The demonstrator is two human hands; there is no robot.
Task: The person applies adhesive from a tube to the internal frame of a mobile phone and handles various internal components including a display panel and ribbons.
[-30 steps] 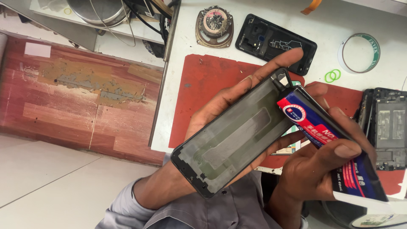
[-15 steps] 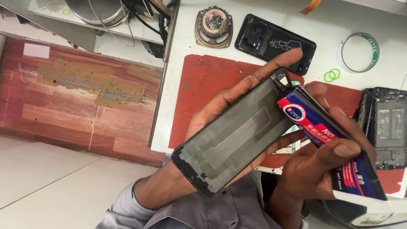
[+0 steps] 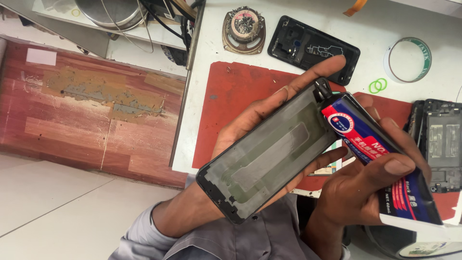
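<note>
My left hand (image 3: 262, 113) cradles a black phone back cover (image 3: 269, 156), inner side up, tilted diagonally with its camera end toward the upper right. My right hand (image 3: 370, 185) grips a glue tube (image 3: 380, 156) coloured red, blue and black. The tube's black nozzle (image 3: 323, 89) rests at the top corner of the cover. Both hands hover above a red work mat (image 3: 236, 96) on a white table.
On the table lie a black phone frame (image 3: 313, 48), a round speaker (image 3: 244, 29), a tape roll (image 3: 409, 58), green rubber bands (image 3: 378, 85) and another phone frame (image 3: 440, 144) at the right. A metal bowl (image 3: 103, 12) and wires sit at top left. Left is a reddish wooden panel (image 3: 86, 106).
</note>
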